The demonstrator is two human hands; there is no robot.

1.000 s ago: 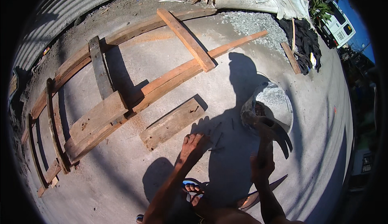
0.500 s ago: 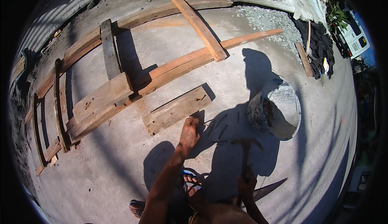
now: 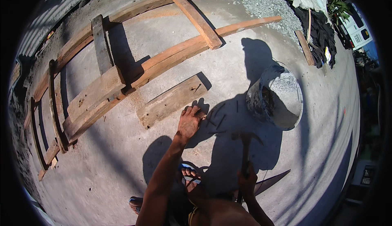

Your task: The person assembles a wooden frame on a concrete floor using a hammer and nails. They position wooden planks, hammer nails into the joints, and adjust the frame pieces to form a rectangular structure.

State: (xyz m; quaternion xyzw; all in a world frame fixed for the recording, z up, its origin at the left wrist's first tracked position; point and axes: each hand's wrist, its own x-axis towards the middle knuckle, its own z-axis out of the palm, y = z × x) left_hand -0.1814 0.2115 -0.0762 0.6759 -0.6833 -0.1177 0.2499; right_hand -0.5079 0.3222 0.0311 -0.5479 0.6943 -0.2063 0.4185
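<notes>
My left hand (image 3: 189, 122) is closed, its fingers bent down just beside the near edge of a short wooden board (image 3: 173, 99). What its fingertips hold, if anything, is hidden. A bent nail (image 3: 197, 88) sticks up near the board's right end. Several loose nails (image 3: 221, 122) lie in shadow on the concrete to the right of that hand. In my right hand (image 3: 247, 180), low and to the right, is a claw hammer (image 3: 246, 144), gripped by its handle with the head raised.
A ladder-like timber frame (image 3: 167, 65) spans the far left. To the right, a grimy bucket (image 3: 295, 99) lies tipped over. A handsaw blade (image 3: 271, 182) rests beside my right arm. Gravel (image 3: 265, 12), dark cloth (image 3: 322, 34) and a loose wood strip (image 3: 304, 47) lie farther off.
The whole scene has shifted slightly up in the view. My left hand stays beside the short board, its fingers now slightly more spread over the ground. The hammer is still in my right hand.
</notes>
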